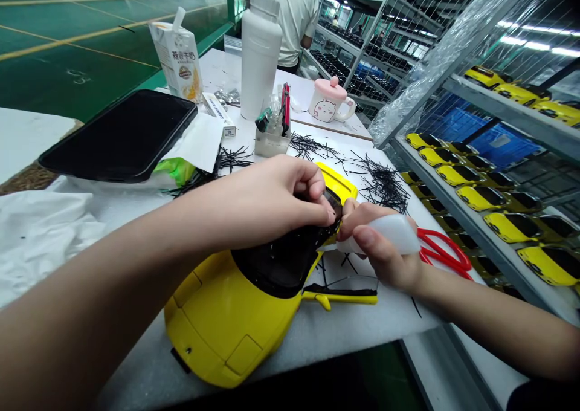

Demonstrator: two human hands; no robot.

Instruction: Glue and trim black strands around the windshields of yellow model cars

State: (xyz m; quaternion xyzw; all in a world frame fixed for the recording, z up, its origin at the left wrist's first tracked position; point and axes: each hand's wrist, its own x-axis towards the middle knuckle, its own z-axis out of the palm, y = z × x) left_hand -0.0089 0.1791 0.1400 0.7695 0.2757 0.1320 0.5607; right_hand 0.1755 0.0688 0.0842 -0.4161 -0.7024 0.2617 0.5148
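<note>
A yellow model car (222, 320) with a black windshield lies on the white table in front of me, and its side door (348, 296) stands swung out. My left hand (294, 199) is over the car's roof, thumb and forefinger pinched at the edge of the door opening. Whatever those fingertips hold is too small to make out. Closed around a translucent white squeeze bottle (392, 233), my right hand (380, 248) is beside the same opening. The bottle's narrow tip points left, toward the car. Part of the roof is hidden behind my left hand.
Red-handled scissors (446, 254) lie right of my right hand. Black strips (385, 184) are scattered behind the car. Farther back are a small box of tools (272, 140), a white bottle (260, 54), a lidded mug (328, 103), a drink carton (179, 60) and a phone (122, 133). Racks (498, 157) hold yellow cars.
</note>
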